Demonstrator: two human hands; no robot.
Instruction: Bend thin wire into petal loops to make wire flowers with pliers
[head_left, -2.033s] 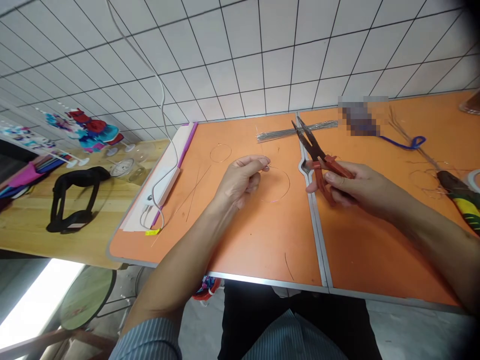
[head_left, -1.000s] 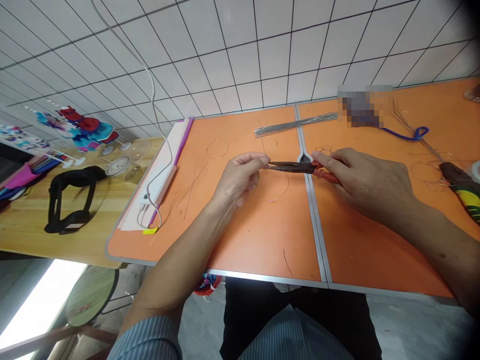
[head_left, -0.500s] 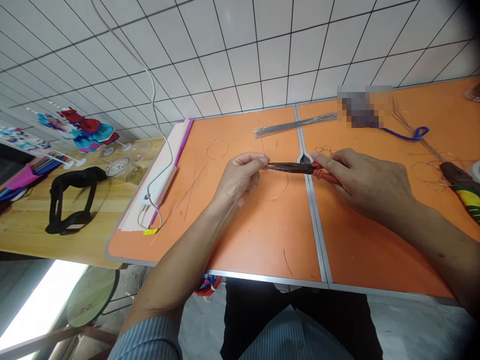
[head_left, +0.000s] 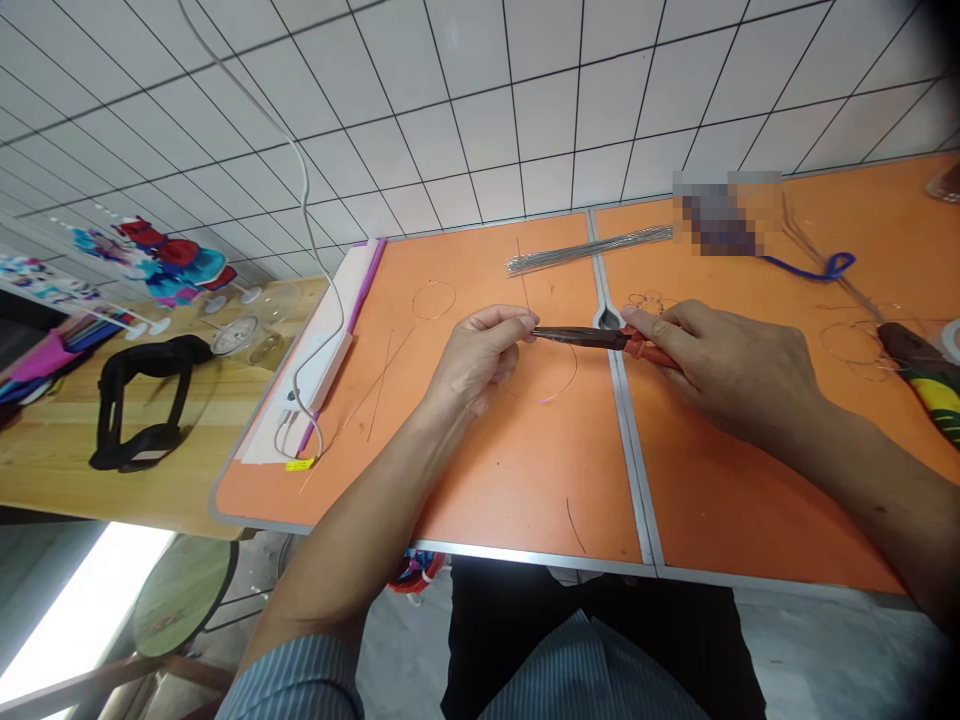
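Observation:
My right hand is wrapped round the red handles of a pair of long-nose pliers, whose dark jaws point left. At the jaw tips, my left hand pinches a thin wire between thumb and forefinger. The wire shows above the fingertips; a curved piece of wire loops below the pliers. Whether both are one piece, I cannot tell. The exact grip of the jaws on the wire is hidden by my fingertips.
A bundle of straight wires lies at the back of the orange table. Nearby are a wire ring, loose wires, a white power strip with a cable, and a yellow-and-black tool handle. A black frame stands left.
Both hands and the pliers stay almost in place. The view has shifted very slightly; nothing was taken up or let go.

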